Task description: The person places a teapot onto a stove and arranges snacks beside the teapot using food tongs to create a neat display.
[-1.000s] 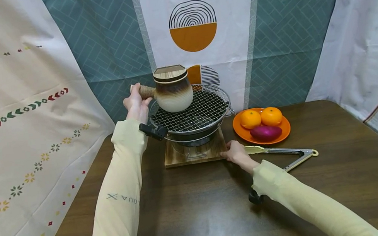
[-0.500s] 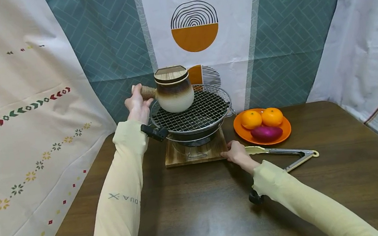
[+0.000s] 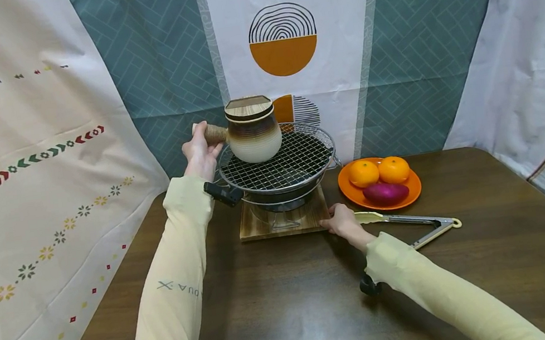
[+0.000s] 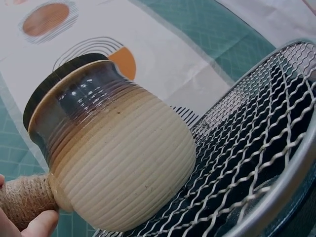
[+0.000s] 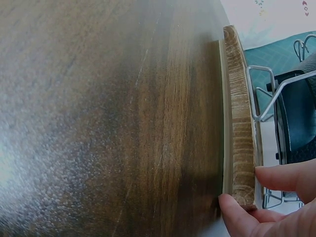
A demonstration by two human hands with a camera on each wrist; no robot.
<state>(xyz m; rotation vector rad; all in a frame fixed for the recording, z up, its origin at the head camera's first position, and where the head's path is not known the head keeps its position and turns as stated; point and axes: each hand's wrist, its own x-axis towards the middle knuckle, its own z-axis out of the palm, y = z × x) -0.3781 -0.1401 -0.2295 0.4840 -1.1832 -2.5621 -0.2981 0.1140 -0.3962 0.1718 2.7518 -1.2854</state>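
A ceramic teapot (image 3: pixel 255 139), cream below and brown above with a flat wooden lid (image 3: pixel 248 105), sits on the left part of a round wire grill rack (image 3: pixel 297 161). My left hand (image 3: pixel 201 151) grips its twine-wrapped side handle (image 4: pixel 28 196). The rack tops a dark stove (image 3: pixel 283 197) standing on a square wooden board (image 3: pixel 258 225). At the board's front right corner, my right hand (image 3: pixel 345 223) pinches the edge, thumb (image 5: pixel 279 177) on top and fingers at the side and underneath.
Right of the stove is an orange plate (image 3: pixel 415 194) with two oranges (image 3: pixel 378 171) and a purple sweet potato (image 3: pixel 386 193). Metal tongs (image 3: pixel 421 219) with pale yellow tips lie beside my right hand, partly hidden by it. Curtains hang behind the brown table (image 3: pixel 287 303).
The whole scene shifts slightly right and down in the head view. Both hands keep their places on the handle and the board; nothing else visibly changes.
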